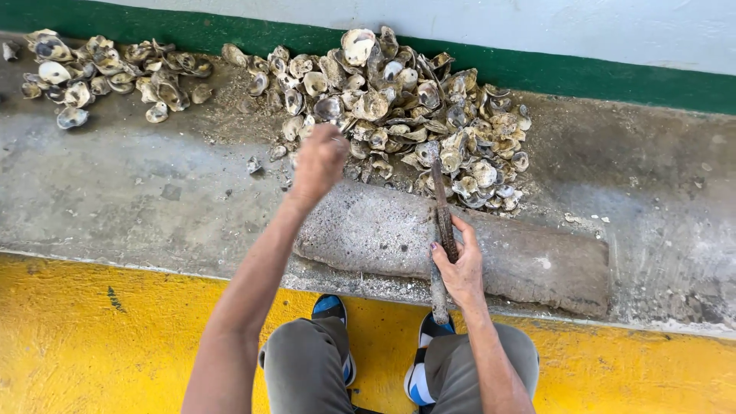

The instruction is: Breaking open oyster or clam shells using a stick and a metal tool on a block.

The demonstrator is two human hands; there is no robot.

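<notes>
Left grip (318, 157), we see, is bunched at the near edge of the big oyster shell pile (406, 107) on the concrete counter (115, 192), contents untellable, while our right grip (458, 268) clasps a rusty knife (442, 222) over the stone slab (460, 245), blade toward the shells.

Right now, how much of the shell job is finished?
Hard to tell. A smaller pile of shells sits apart, maybe already handled. The left hand reaches into the big shell heap, and the right hand grips a rusty blade over the stone block. Most shells remain heaped.
</notes>
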